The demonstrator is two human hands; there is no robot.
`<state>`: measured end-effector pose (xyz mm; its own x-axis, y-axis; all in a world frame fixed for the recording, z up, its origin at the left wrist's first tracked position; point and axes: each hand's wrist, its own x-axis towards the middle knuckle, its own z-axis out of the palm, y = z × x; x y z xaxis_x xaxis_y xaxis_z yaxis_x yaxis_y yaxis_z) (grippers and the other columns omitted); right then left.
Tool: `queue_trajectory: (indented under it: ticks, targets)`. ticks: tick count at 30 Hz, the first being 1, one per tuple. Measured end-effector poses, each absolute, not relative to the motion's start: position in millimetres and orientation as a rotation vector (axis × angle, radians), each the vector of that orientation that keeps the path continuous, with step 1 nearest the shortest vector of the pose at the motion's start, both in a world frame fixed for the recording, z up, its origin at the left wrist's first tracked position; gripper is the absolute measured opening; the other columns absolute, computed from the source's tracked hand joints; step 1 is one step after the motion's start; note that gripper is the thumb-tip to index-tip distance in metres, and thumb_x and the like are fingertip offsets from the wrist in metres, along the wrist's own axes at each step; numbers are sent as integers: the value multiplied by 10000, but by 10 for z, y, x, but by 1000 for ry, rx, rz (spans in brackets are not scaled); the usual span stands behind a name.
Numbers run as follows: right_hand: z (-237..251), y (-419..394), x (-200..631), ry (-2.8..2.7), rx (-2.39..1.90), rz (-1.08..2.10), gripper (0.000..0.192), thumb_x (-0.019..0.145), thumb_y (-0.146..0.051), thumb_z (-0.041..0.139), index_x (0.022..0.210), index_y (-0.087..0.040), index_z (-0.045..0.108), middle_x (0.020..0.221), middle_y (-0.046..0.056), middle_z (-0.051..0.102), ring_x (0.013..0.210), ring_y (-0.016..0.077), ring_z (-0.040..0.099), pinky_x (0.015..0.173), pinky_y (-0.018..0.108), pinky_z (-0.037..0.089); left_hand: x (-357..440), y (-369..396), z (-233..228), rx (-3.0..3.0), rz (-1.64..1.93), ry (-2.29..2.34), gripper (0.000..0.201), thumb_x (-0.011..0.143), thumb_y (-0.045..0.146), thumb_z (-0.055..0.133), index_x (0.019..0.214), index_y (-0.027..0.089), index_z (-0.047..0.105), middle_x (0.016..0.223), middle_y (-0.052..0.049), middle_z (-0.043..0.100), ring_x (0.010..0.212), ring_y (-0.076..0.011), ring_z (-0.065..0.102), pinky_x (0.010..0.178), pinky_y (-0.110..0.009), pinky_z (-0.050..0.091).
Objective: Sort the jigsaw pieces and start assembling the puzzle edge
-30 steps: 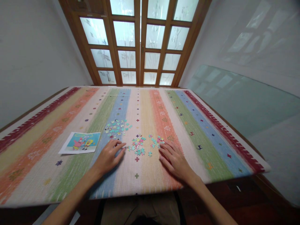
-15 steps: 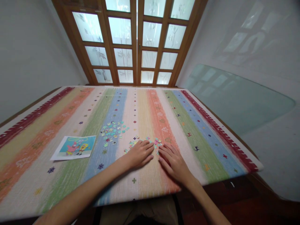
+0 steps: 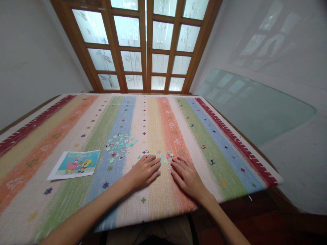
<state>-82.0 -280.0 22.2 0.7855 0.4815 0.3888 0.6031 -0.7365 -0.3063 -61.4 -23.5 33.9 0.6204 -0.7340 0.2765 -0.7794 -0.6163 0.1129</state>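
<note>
Two bare hands lie flat on a big striped cloth that covers the table. The left hand is open, palm down, with its fingers spread a little. The right hand is open too, palm down, and holds nothing. The two hands sit close, side by side, with a thin gap between them.

A small heap of puzzle pieces lies right at the fingertips of both hands, at about 12 o'clock from the gap. The left fingertips touch or cover some of these pieces. The right fingertips reach the edge of the heap. The pieces are tiny, so I cannot tell if any finger is pinching one, but it looks like the hands only rest on them. The pieces are pink, teal and white.

A second, bigger bunch of pieces lies at about 10 o'clock from the left hand, on the blue stripe. These are mostly light teal. They are spread out and do not touch the hands.

A picture card with two cartoon friends on it lies flat at about 9 o'clock from the left hand, well apart from it.

Beyond the far edge of the table stands a wooden door with frosted glass panes. A sheet of glass leans on the wall at 2 o'clock.
</note>
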Motion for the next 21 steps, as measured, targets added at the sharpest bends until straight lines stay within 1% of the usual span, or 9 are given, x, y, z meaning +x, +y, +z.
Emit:
queue_trajectory:
  ticks: [4,8,12,15,19,21]
  targets:
    - [223,-2777,-770,-807,-2576,-432,280,1004,-251,507,1233,-203,661,1280,102,697,1277,338,545,1091,597,442,-591,-185,355,2629,316,-1221,286,1042,326,437,1209,170,609,1280,-101,674,1206,-301,558,980,-464,439]
    - [238,-2764,-807,-803,-2579,-454,252,1006,-234,509,1197,-182,665,1217,109,719,1212,334,573,1064,590,454,-528,-225,399,2623,290,-1243,282,1048,314,410,1150,157,622,1262,-106,672,1214,-306,548,991,-468,438]
    - [275,-2786,-848,-819,-2565,-459,228,1004,-237,519,1150,-185,685,1155,112,736,1170,323,590,1028,565,479,-425,-359,404,2597,244,-1300,300,1040,318,435,1235,146,586,1335,-116,639,1262,-315,528,996,-460,433]
    - [290,-2798,-826,-812,-2557,-445,258,1002,-226,515,1200,-190,675,1200,110,725,1197,316,588,1041,555,477,-333,-471,376,2578,203,-1334,335,1037,340,448,1288,146,555,1374,-127,618,1282,-323,520,990,-459,427]
    - [269,-2775,-760,-798,-2560,-432,343,1005,-236,503,1323,-187,621,1343,115,664,1333,320,518,1109,568,438,-216,-556,344,2554,164,-1319,382,1049,369,427,1353,149,497,1306,-149,644,1272,-303,541,994,-437,418]
    - [248,-2759,-737,-792,-2567,-412,363,1008,-249,500,1352,-193,605,1351,115,660,1364,323,495,1115,567,438,-167,-564,338,2556,159,-1275,417,1045,375,432,1393,145,459,1298,-162,643,1283,-304,537,1011,-438,413]
